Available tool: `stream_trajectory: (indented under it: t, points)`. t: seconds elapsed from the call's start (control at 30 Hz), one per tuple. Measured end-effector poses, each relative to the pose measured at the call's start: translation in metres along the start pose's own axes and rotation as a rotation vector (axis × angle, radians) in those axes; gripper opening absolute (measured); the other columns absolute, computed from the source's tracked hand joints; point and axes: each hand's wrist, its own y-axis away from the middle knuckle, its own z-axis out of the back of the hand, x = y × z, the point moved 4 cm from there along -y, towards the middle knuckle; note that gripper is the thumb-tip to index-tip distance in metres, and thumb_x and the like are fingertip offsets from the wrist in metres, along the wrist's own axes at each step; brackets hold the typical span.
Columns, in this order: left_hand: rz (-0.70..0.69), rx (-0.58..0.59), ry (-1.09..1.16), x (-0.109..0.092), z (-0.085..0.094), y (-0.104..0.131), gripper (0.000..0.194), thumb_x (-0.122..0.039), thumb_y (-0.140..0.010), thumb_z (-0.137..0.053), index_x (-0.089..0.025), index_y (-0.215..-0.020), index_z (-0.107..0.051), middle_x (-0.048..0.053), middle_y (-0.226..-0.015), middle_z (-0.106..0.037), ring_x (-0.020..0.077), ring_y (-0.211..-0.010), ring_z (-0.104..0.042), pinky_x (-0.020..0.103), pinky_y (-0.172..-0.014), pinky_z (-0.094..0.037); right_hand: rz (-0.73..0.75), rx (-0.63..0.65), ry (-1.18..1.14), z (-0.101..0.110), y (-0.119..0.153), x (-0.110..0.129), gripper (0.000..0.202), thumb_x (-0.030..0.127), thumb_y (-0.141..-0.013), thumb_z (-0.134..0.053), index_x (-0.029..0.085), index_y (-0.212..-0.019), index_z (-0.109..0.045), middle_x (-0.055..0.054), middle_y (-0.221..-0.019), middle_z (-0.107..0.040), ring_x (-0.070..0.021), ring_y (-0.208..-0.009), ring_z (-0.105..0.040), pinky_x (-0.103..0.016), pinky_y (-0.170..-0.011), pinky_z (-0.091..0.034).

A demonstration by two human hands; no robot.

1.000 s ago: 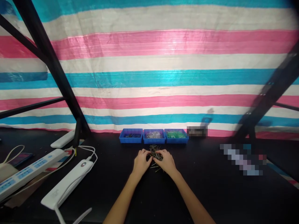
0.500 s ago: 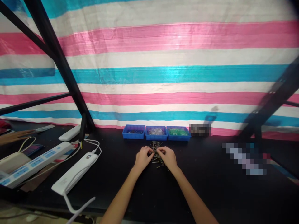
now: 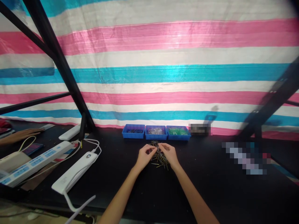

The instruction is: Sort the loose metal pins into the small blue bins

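Note:
A loose pile of thin, brass-and-dark metal pins, perhaps screws or nails, lies on the black table in front of me. Over its left side is my left hand, thumb and fingertips pinched together. My right hand is curled in a pinch at the pile's upper right, its fingertips close to those of the left. Whatever the fingertips hold is too small to make out. Just behind the pile stand a blue tray of dark thin pieces, a blue tray of clear whitish pieces and a blue tray of green pieces.
On the left are a white power strip, a white elongated device with a cable, and a phone. Another person's hand rests at the far left. Black frame posts stand before a striped sheet.
My two hands have shifted slightly up and right over the pile, and the fingertips have come nearer together. More of the pile shows below them. The other person's hand moved a little.

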Motion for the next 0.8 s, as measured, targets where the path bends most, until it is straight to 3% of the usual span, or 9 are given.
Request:
stream_trajectory:
  t: [0.17, 0.33, 0.53, 0.8]
  points:
    - [0.078, 0.0, 0.207, 0.004, -0.003, 0.0, 0.029, -0.041, -0.069, -0.058, -0.014, -0.073, -0.067, 0.004, -0.07, -0.059, 0.0119, -0.061, -0.049, 0.023, -0.057, -0.039, -0.063, 0.037, -0.066, -0.005, 0.006, 0.005, 0.035, 0.044, -0.06, -0.065, 0.013, -0.077, -0.068, -0.006, -0.071, -0.068, -0.0161, -0.061, -0.059, -0.028, -0.058, -0.047]
    - [0.117, -0.025, 0.303, 0.005, -0.001, -0.001, 0.03, -0.038, -0.065, -0.063, -0.015, -0.084, -0.065, 0.002, -0.072, -0.059, 0.0087, -0.056, -0.047, 0.021, -0.055, -0.039, -0.124, 0.071, -0.124, -0.007, 0.011, 0.007, 0.037, 0.044, -0.061, -0.065, 0.014, -0.083, -0.068, -0.005, -0.069, -0.066, -0.0138, -0.058, -0.057, -0.025, -0.053, -0.044]
    - [0.233, 0.053, 0.384, 0.005, -0.003, 0.0, 0.036, -0.04, -0.064, -0.064, -0.014, -0.088, -0.065, 0.004, -0.072, -0.062, 0.0088, -0.054, -0.047, 0.019, -0.046, -0.034, -0.19, 0.111, -0.173, -0.01, 0.008, -0.002, 0.043, 0.044, -0.062, -0.065, 0.014, -0.093, -0.065, -0.002, -0.06, -0.063, -0.0099, -0.049, -0.052, -0.02, -0.046, -0.039]
    - [0.265, -0.165, 0.421, 0.013, 0.008, -0.003, 0.033, -0.038, -0.06, -0.067, -0.014, -0.081, -0.066, 0.002, -0.067, -0.063, 0.0077, -0.051, -0.049, 0.018, -0.046, -0.036, -0.162, 0.201, -0.149, -0.014, 0.013, 0.008, 0.038, 0.043, -0.067, -0.061, 0.015, -0.092, -0.066, -0.006, -0.074, -0.068, -0.011, -0.056, -0.056, -0.021, -0.051, -0.042]
